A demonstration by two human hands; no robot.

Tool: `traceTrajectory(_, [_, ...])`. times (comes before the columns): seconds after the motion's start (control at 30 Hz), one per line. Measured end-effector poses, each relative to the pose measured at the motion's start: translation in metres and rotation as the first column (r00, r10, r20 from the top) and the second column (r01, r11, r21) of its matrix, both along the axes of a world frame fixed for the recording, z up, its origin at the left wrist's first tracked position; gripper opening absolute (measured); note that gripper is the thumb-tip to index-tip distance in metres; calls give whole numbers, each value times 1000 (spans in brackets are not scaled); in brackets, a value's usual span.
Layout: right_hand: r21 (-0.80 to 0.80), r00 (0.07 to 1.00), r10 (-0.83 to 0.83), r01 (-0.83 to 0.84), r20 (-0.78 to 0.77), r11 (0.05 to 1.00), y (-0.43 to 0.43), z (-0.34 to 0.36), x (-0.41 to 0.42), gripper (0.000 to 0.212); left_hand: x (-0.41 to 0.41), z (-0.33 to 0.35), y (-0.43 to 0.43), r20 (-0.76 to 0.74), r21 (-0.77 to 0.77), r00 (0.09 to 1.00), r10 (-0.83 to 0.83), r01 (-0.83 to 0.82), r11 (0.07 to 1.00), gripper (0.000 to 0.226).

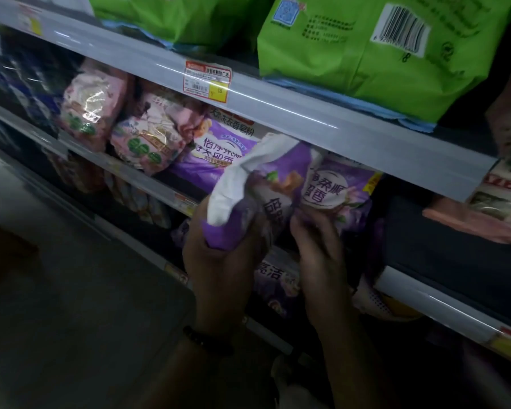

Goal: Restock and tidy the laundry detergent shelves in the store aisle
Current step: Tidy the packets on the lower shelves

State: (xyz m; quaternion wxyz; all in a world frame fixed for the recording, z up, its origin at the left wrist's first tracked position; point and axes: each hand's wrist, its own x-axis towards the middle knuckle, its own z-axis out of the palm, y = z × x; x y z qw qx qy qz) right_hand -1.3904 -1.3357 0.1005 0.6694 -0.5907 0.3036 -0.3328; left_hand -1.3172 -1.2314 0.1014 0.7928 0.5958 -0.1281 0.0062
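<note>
A purple detergent bag (278, 184) with a white crumpled end is tilted at the front of the middle shelf (160, 193). My left hand (219, 258) grips its lower end from below. My right hand (319, 249) holds its right side, fingers curled onto the bag. Behind it stand two more purple bags, one on the left (216, 152) and one on the right (340, 187). Pink bags (92, 107) lie further left on the same shelf.
Large green bags (375, 48) sit on the upper shelf, whose grey rail (307, 119) carries a red and yellow price tag (207, 81). More purple bags (278, 284) fill the shelf below. A dark gap (443, 252) lies to the right. The grey floor (71, 290) is at lower left.
</note>
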Motion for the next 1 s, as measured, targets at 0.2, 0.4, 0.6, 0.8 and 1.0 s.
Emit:
traceTrajectory(0.2, [307, 984, 125, -81, -128, 948, -8, -13, 16, 74, 13, 1, 18, -332, -411, 890, -312, 161, 897, 29])
traceTrajectory(0.4, [569, 930, 312, -366, 195, 736, -16, 4, 25, 53, 22, 25, 30, -263, -669, 688, -676, 375, 642, 69])
traceTrajectory(0.6, [516, 908, 338, -419, 247, 747, -11, 10, 18, 52, 40, -32, 36, -352, -647, 622, -700, 379, 662, 50])
traceTrajectory(0.8, [139, 979, 7, -36, 202, 990, -41, 15, 12, 38, 56, -25, -1, -300, -633, 551, -779, 496, 595, 63])
traceTrajectory(1.0, [-220, 925, -367, 338, -104, 915, -84, -28, 19, 32, 41, -60, -35, -227, 298, 961, -158, 223, 928, 77])
